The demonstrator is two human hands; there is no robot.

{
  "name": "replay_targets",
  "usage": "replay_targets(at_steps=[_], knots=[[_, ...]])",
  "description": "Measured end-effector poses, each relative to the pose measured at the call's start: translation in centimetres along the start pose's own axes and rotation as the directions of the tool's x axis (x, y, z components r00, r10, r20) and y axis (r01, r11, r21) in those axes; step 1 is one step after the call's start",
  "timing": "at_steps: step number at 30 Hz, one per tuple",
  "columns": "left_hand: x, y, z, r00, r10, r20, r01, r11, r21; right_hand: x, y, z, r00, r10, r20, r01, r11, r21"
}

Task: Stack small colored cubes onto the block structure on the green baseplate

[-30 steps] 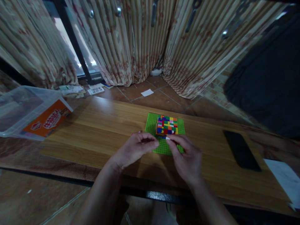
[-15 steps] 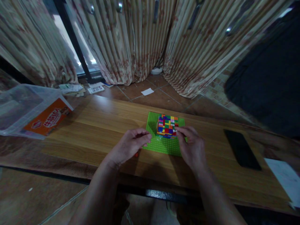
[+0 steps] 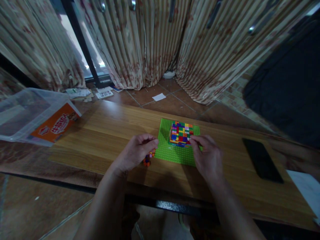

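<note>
A block of many-coloured building bricks stands on a green studded baseplate. At the block's right front corner, my right hand pinches a small pale building brick, mostly hidden by the fingertips. My left hand hovers by the baseplate's left edge, thumb and fingers pressed together. Whatever it may hold is out of sight. Beneath its fingers lie several loose small bricks, orange, pink and purple, partly covered by the hand.
A clear plastic box with an orange label stands at the far left. On the wooden table, a black phone-like slab lies to the right. White paper is at the right edge. Striped curtains hang beyond the table.
The view has shifted slightly, so the table appears further right. My left hand has drawn a little left from the baseplate, uncovering more loose bricks. My right hand stays at the block's corner.
</note>
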State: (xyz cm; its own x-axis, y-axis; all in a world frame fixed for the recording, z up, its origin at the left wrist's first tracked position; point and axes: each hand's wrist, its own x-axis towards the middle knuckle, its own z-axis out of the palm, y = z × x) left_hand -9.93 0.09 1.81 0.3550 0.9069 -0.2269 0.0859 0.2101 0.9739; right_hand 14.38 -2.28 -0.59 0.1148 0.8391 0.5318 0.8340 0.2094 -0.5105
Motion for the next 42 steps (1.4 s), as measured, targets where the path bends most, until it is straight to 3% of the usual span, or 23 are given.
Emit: replay_targets(at_steps=[9, 15, 18, 23, 26, 36, 42], knots=[[-0.2, 0.0, -0.5, 1.000, 0.018, -0.022, -0.017, 0.999, 0.031, 0.0, -0.1, 0.4, 0.998, 0.059, -0.016, -0.059, 0.998, -0.013], [-0.3, 0.0, -1.3, 0.999, 0.030, -0.040, -0.027, 0.998, 0.058, -0.1, 0.0, 0.4, 0.974, 0.227, 0.016, -0.227, 0.965, 0.132], [-0.3, 0.0, -1.6, 0.996, 0.033, -0.085, -0.024, 0.995, 0.099, 0.0, 0.5, 0.6, 0.929, 0.370, 0.022, -0.361, 0.888, 0.286], [-0.2, 0.2, -1.9, 0.983, 0.060, -0.171, -0.027, 0.982, 0.186, 0.4, 0.8, 1.4, 0.808, 0.584, 0.082, -0.538, 0.673, 0.507], [0.0, -0.2, -2.2, 0.972, 0.080, -0.221, -0.013, 0.957, 0.289, 0.7, 0.7, 1.6, 0.794, 0.602, 0.077, -0.541, 0.644, 0.541], [-0.2, -0.7, -3.0, 0.927, 0.093, -0.364, 0.114, 0.853, 0.509, 0.7, 1.0, 1.7, 0.817, 0.572, 0.065, -0.526, 0.697, 0.487], [-0.4, -0.9, -3.0, 0.929, 0.076, -0.362, 0.186, 0.751, 0.634, 0.7, 0.8, 1.6, 0.818, 0.569, 0.077, -0.533, 0.703, 0.471]])
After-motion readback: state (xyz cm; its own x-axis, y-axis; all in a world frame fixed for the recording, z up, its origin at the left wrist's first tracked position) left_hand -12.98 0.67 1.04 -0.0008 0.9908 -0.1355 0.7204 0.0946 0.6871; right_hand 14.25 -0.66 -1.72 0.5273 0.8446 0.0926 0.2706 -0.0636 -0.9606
